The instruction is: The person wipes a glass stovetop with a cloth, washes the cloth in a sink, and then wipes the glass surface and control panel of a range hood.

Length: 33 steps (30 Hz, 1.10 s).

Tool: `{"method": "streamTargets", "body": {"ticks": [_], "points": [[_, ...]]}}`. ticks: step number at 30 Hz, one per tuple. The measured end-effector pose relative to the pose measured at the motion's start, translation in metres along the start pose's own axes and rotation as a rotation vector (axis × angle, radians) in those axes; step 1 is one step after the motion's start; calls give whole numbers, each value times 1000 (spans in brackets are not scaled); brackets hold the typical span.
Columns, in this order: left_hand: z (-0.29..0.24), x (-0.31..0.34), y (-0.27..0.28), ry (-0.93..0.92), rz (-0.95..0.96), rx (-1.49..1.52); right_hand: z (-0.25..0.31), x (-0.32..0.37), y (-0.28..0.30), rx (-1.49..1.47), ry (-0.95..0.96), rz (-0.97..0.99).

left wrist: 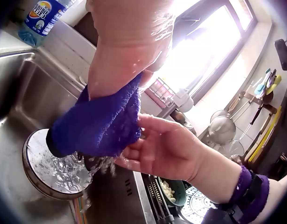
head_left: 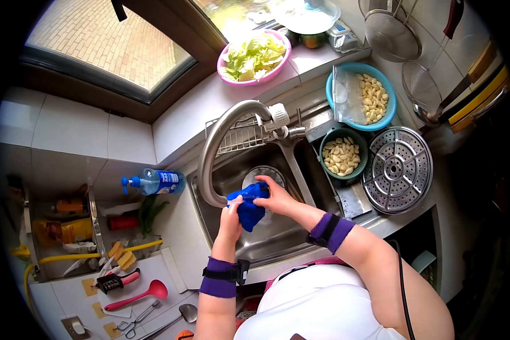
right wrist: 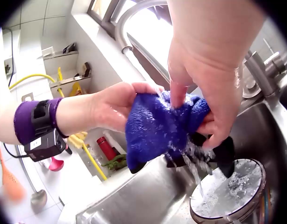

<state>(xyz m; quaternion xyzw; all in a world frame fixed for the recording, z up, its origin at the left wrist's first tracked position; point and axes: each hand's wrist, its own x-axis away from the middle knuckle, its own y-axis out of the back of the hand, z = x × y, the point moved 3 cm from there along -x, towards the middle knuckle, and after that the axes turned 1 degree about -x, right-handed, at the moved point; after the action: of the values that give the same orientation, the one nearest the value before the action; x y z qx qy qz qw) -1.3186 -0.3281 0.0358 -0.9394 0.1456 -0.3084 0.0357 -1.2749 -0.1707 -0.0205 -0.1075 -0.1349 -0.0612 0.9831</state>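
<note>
A wet blue cloth (head_left: pixel 250 213) with dark edges is held over the sink by both hands, under water running from the curved faucet (head_left: pixel 207 153). The left hand (head_left: pixel 230 222) pinches its left side; in the right wrist view the left hand (right wrist: pixel 116 105) has its thumb along the top of the cloth (right wrist: pixel 155 128). The right hand (head_left: pixel 277 198) grips the other side, fingers bent around the fabric in the right wrist view. Water drips off the cloth into a round bowl (right wrist: pixel 204 198) of water below, seen also in the left wrist view as a rimmed bowl (left wrist: pixel 36 184).
A blue detergent bottle (head_left: pixel 163 182) stands left of the sink. Right of it are a green basket (head_left: pixel 327 170) and a blue basin (head_left: pixel 390 113) of peeled cloves, and a steamer plate (head_left: pixel 399 170). A pink bowl (head_left: pixel 222 72) of leaves sits on the sill.
</note>
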Motion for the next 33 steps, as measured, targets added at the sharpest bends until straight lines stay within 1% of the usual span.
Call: {"method": "streamTargets", "body": {"ticks": [2,3,4,5,6,7,8,9,10,11,12,13,14,15,16,17,19,20,21,23,24,26,29,30,33], "points": [[-7,3,4,-25,-70,-87,-10,-5,8,-21,-24,70],[-7,1,12,-65,-74,-133,-10,-7,14,-30,-37,104],[-7,-2,21,-103,-76,-179,-2,-3,20,25,-44,132],[-5,-5,29,-141,-77,-226,3,-1,25,113,-107,167],[-11,-2,26,-163,-77,-230,6,-1,30,201,-171,202],[-14,-2,27,-158,-83,-173,6,0,34,289,-234,237],[-18,-3,30,-152,-89,-115,-5,-5,37,366,-166,234],[-22,-3,34,-147,-96,-58,-10,-6,37,154,-266,182],[-21,-7,44,-53,-189,-179,-15,-6,36,-59,-363,129],[-14,-9,42,-41,-211,-130,-20,-6,34,-273,-457,74],[-5,-9,35,-29,-233,-81,-18,-8,29,-430,-438,61],[4,-11,30,-17,-256,-32,-16,-9,24,-527,-459,21],[18,-16,34,42,-286,-3,-13,-10,18,-625,-479,-19],[22,-17,33,132,-187,59,-8,-9,14,-725,-498,-61],[24,-19,32,154,-162,38,7,-7,14,-685,-486,-44],[26,-20,31,176,-137,17,10,-9,18,-591,-460,-90],[31,-24,36,44,-124,-16,12,-15,26,-404,-411,-179],[34,-26,39,-23,-117,-33,5,-23,33,-267,-351,-192],[32,-25,36,-48,-98,-13,-1,-28,41,-127,-226,-216],[22,-18,25,-93,-58,26,-27,-46,52,23,-23,-277],[15,-12,13,-89,-34,36,-23,-45,55,20,-44,-296],[2,2,-15,-84,13,59,-23,-47,57,33,-16,-290],[1,5,-20,-123,-37,-35,-22,-46,57,34,-15,-278],[1,2,-24,-219,-4,5,-22,-46,56,30,-21,-273],[-3,-1,-21,-292,-56,-31,-23,-44,57,70,5,-259]]}}
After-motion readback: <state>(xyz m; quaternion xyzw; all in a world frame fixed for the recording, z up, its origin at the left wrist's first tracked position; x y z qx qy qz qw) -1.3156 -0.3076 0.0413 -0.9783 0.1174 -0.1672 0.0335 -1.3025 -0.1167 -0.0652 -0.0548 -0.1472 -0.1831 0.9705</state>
